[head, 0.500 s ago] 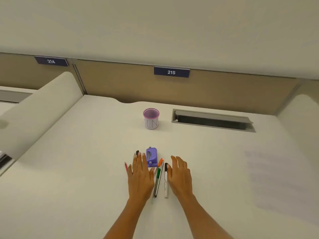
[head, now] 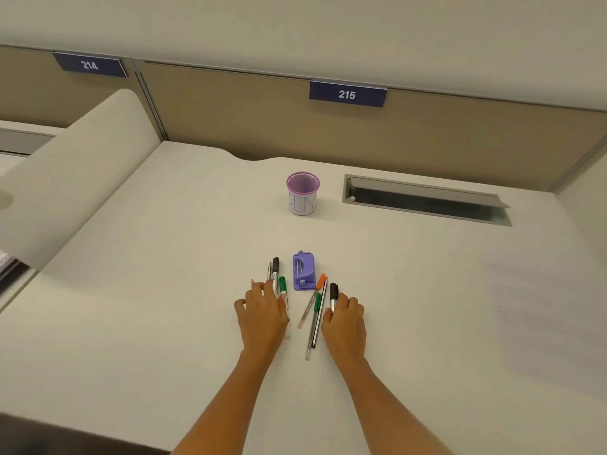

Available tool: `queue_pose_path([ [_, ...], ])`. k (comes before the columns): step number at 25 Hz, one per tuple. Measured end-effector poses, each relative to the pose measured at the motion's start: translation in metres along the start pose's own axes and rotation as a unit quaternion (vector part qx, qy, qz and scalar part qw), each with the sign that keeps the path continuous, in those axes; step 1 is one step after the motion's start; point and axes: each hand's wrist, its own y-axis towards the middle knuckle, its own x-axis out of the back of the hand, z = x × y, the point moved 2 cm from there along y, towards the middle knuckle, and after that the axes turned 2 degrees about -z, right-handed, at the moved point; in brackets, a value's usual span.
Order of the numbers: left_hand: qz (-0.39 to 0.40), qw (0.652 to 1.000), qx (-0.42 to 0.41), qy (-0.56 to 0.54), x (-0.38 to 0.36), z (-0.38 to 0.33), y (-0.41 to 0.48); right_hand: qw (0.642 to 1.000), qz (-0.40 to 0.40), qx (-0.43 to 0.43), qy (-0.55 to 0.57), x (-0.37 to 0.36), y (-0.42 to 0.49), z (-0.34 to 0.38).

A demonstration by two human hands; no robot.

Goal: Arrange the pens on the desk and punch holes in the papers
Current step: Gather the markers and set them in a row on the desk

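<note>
A purple hole punch [head: 303,272] lies mid-desk. My left hand [head: 261,310] rests just left of it, fingers curled over a bundle of a black-capped marker [head: 275,267], a green-capped marker [head: 282,284] and a thin pencil [head: 269,270]. My right hand [head: 345,318] lies to the right, fingers curled on another black-capped marker [head: 334,294]. Between the hands lie an orange-capped pen [head: 312,302], a green-capped pen [head: 314,323] and a thin dark pen [head: 321,310]. Faintly printed papers [head: 542,316] lie flat at the right.
A purple mesh pen cup [head: 303,193] stands behind the punch. An open metal cable slot [head: 423,201] is set into the desk at the back right. Divider panels wall in the desk, with a rounded one [head: 75,178] on the left.
Both hands lay flat with fingers stretched over the pens; now the fingers have curled around the markers and pulled back slightly, uncovering more of the pens on the left.
</note>
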Motion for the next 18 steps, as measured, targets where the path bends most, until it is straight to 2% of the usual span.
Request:
queue_pose_path([
  [6,0.025,0.999,-0.013,0.031,0.001,0.004,0.025,0.999,0.003,-0.043,0.026,0.003,0.001,0.003],
  [9,0.049,0.998,-0.011,0.044,0.002,0.005,0.031,0.991,-0.031,-0.082,0.101,0.01,0.002,0.009],
  [12,0.077,0.996,0.004,0.05,0.002,0.006,0.034,0.982,-0.054,-0.075,0.166,0.011,0.0,0.027],
  [15,0.108,0.994,0.017,0.029,0.005,0.004,0.038,0.984,0.007,-0.061,0.17,0.0,-0.001,0.054],
  [18,0.119,0.991,0.046,-0.029,0.011,0.007,0.04,0.989,0.077,-0.035,0.12,-0.014,0.0,0.073],
])
